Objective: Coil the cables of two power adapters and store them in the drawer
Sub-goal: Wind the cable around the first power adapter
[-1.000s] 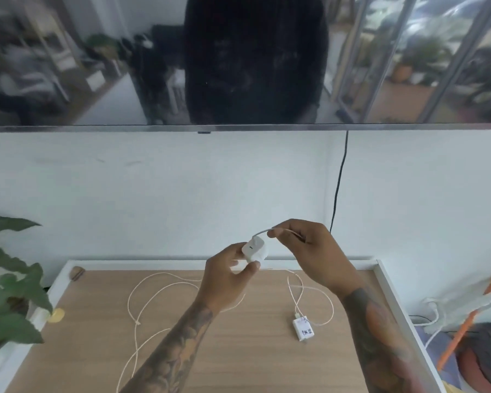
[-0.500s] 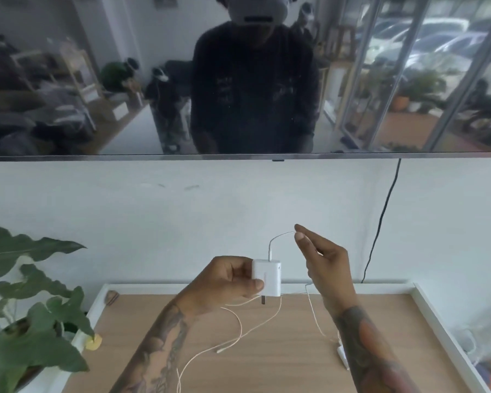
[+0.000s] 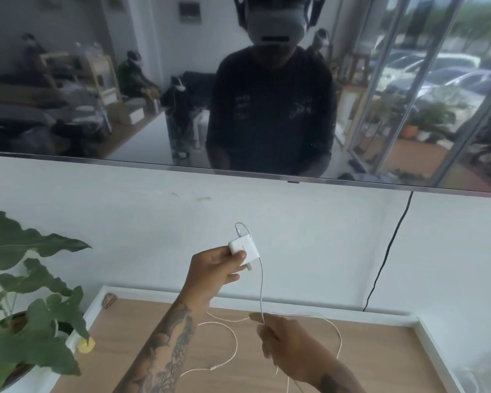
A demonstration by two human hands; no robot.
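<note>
My left hand grips a white power adapter, raised in front of the wall above the table. Its thin white cable loops out of the adapter's top and drops straight down to my right hand, which pinches it low over the wooden table top. More white cable lies in loose curves on the wood beneath both hands. The second adapter is hidden behind my right forearm or out of view. No drawer shows in this view.
A white raised rim borders the table. A potted plant with large leaves stands at the left edge. A black cord hangs down the wall from a wall-mounted screen. A small yellow object sits on the left rim.
My right hand slid down the cable from beside the adapter to just above the table, drawing the cable straight. My left hand lifted the adapter. The camera tilted upward.
</note>
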